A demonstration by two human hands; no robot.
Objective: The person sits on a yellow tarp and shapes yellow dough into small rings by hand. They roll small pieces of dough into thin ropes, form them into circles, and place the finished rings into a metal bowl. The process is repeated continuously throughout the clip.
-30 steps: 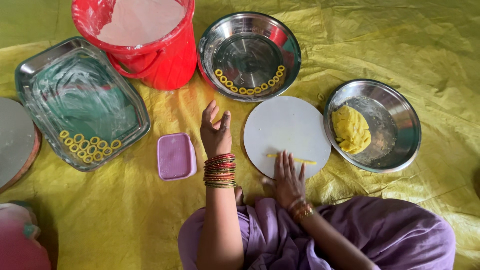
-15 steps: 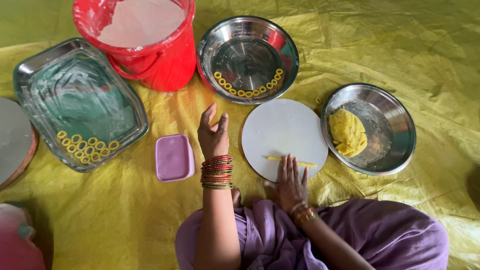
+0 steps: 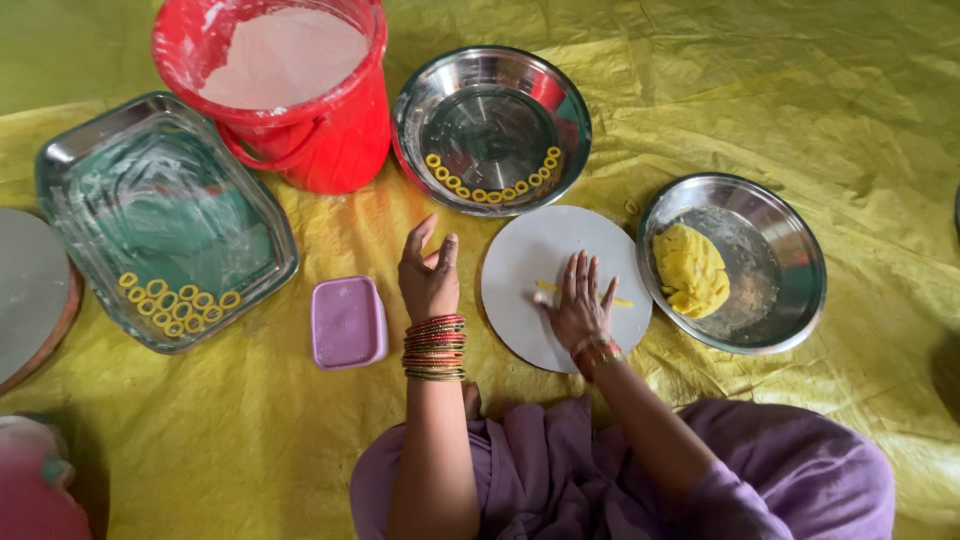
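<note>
My right hand (image 3: pixel 580 304) lies flat, fingers spread, on a thin yellow dough strand (image 3: pixel 545 287) across a round white board (image 3: pixel 530 252). My left hand (image 3: pixel 428 275) hovers above the yellow sheet just left of the board, fingers loosely curled and holding nothing, with red and gold bangles at the wrist. A lump of yellow dough (image 3: pixel 689 270) sits in a round steel bowl (image 3: pixel 785 250) right of the board.
A steel bowl (image 3: pixel 490 128) beyond the board holds several yellow dough rings along its near side. A rectangular steel tray (image 3: pixel 150 215) at left holds more rings. A red bucket of white flour (image 3: pixel 290 90) stands behind. A small lilac box (image 3: pixel 347 321) lies near my left wrist.
My right hand has slid forward across the board, rolling the dough strand under the palm. My left hand stays raised in much the same place.
</note>
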